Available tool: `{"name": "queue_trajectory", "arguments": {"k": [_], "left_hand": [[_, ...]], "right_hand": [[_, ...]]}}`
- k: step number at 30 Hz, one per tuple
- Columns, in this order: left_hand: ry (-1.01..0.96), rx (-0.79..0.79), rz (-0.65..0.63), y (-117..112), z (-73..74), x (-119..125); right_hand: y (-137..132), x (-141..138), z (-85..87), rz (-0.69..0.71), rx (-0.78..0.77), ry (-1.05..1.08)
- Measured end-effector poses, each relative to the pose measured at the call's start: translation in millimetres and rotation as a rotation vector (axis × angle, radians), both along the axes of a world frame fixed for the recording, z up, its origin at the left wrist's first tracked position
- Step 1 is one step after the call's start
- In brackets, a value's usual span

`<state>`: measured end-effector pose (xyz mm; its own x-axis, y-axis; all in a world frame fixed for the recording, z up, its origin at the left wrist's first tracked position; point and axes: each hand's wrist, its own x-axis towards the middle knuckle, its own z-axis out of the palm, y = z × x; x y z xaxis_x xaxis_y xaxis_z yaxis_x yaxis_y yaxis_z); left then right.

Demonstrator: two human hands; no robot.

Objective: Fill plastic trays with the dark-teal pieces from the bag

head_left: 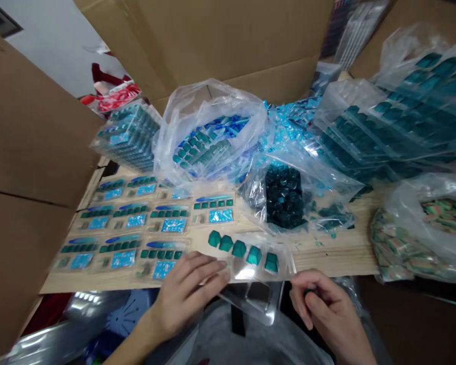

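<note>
Right up close, I'm resting my left hand [186, 294] flat on a clear plastic tray [256, 299] of teal keycaps [239, 248], while my right hand [329, 309] is pinching a small teal piece [307, 291] beside it.

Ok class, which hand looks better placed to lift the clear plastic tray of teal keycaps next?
Probably the left hand: its fingers already lie against the clear plastic blister tray of teal keycaps. The right hand is curled around a small teal piece, so it seems occupied.
</note>
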<state>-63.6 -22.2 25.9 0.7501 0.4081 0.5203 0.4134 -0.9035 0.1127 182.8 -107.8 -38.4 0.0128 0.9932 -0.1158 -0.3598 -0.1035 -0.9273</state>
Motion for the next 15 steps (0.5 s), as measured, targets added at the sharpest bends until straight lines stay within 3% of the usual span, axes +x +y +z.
{"name": "queue_trajectory", "arguments": {"k": [4, 9, 11, 15], "left_hand": [[-0.043, 0.031, 0.053, 6.3, 20.9, -1.3], [-0.035, 0.100, 0.045, 4.6, 35.8, 13.7], [-0.009, 0.104, 0.030, 2.4, 40.2, 19.3], [0.032, 0.092, 0.018, -2.5, 47.2, 24.5]], "right_hand": [[8.6, -7.1, 13.2, -0.214, 0.095, -0.187], [15.5, -12.8, 32.7, -0.355, 0.345, -0.565], [16.7, -11.1, 38.1, -0.370, 0.427, -0.697], [20.5, -5.5, 44.4, -0.272, 0.470, -0.841]]}}
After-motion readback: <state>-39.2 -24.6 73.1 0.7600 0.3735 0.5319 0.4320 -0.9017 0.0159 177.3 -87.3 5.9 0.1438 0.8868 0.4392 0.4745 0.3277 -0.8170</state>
